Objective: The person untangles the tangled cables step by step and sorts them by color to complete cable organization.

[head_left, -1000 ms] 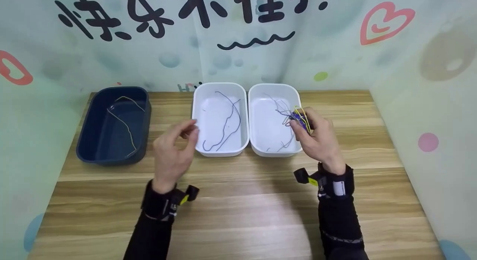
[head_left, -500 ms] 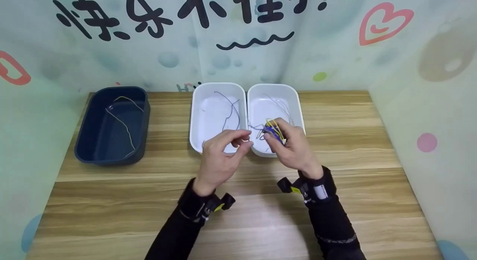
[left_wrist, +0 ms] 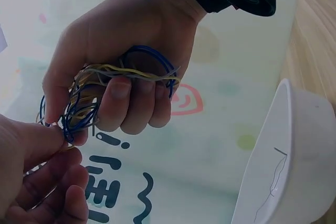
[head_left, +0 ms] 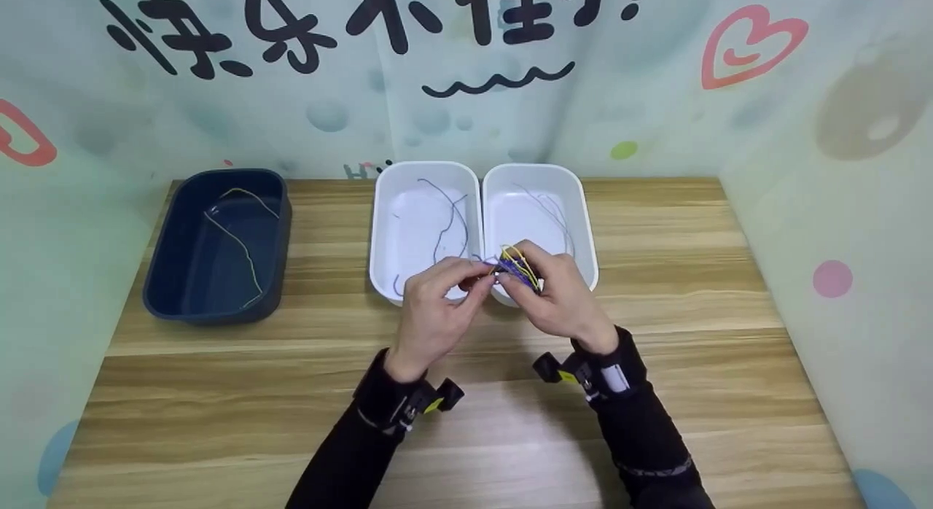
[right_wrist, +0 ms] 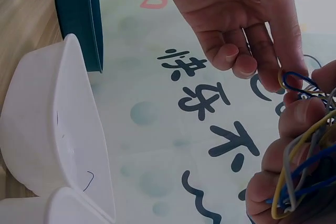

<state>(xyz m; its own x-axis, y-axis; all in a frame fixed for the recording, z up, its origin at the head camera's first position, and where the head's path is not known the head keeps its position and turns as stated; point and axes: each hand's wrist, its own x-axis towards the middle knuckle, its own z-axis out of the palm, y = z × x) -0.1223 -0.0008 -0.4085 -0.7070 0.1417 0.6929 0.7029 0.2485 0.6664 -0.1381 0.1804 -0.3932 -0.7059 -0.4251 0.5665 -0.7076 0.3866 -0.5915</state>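
Note:
In the head view a tangled bundle of thin blue, yellow and grey wires (head_left: 521, 267) is held in my right hand (head_left: 565, 297), over the near edge of the right white bin. The fingers of the right hand curl round the bundle in the left wrist view, with wires (left_wrist: 81, 103) looping out of the fist. My left hand (head_left: 437, 308) meets it from the left, thumb and forefinger pinching a blue and yellow loop of wire (right_wrist: 295, 80) at the bundle's end. The exact pinch point is partly hidden by the fingertips.
A navy bin (head_left: 164, 276) at the left holds a yellow wire (head_left: 237, 239). Side by side stand a middle white bin (head_left: 375, 232) with dark bluish wires (head_left: 441, 235) and a right white bin (head_left: 590, 246) with pale grey wires (head_left: 557, 210). A printed curtain (head_left: 466, 130) hangs behind the wooden table (head_left: 496, 443).
My left hand has moved right from beside the middle bin to the bundle and now pinches wire. The right hand has carried the bundle left and nearer, so both hands meet.

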